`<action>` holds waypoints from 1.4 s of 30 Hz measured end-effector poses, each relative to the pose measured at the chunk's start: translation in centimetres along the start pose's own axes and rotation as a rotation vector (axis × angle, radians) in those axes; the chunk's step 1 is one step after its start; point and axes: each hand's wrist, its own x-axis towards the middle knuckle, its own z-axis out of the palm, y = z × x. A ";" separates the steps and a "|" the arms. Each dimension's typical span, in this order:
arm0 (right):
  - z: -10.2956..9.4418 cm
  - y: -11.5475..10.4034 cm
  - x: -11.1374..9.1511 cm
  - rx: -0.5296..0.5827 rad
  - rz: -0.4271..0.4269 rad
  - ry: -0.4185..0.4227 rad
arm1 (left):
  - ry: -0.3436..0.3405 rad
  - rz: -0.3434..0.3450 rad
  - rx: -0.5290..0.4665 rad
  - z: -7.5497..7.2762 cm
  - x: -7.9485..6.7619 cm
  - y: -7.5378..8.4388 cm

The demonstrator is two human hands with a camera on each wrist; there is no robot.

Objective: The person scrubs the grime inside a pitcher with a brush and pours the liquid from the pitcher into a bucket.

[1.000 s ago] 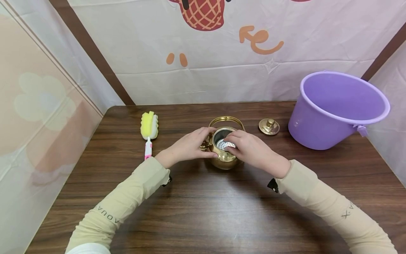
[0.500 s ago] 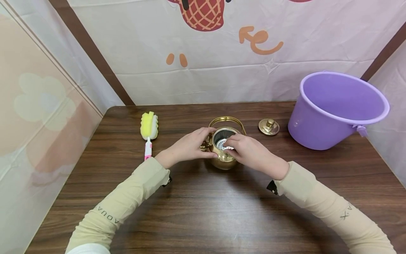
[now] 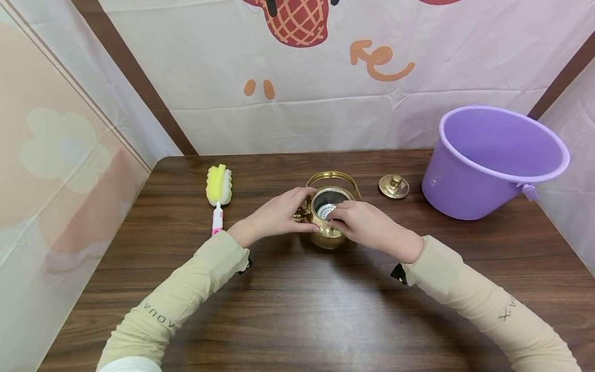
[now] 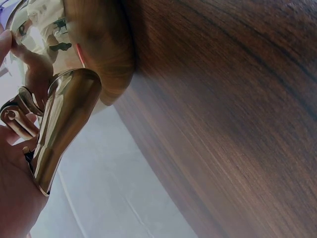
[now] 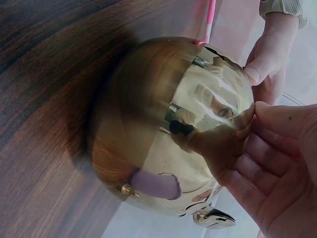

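Note:
A shiny gold-coloured teapot stands upright on the table, lidless, its hoop handle leaning to the far side. Inside its mouth sits a perforated metal strainer. My left hand grips the pot on the spout side, thumb at the near edge and fingers beyond; the left wrist view shows the spout beside that hand. At the right of the mouth, my right hand pinches the strainer's edge with thumb and fingers; its fingertips are partly hidden. In the right wrist view, the thumb meets the pot's upper edge.
The gold lid lies right of the teapot, knob up. Farther right stands a purple bucket. A yellow-and-white sponge brush lies to the left. Patterned cloth hangs behind the wooden table.
My right hand's fingers have shifted slightly at the mouth, and the bright perforated patch beneath them is less visible. The left hand and teapot stay in place.

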 end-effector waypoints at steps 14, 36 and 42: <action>-0.1 0.1 0.2 0.011 0.010 -0.031 | -0.008 0.004 -0.008 -0.1 0.2 0.0; 0.1 -0.2 0.2 -0.018 -0.011 0.030 | -0.007 -0.002 -0.005 0.0 0.1 0.0; 0.1 -0.3 0.3 -0.073 -0.055 0.049 | -0.008 -0.003 -0.009 0.1 0.0 0.0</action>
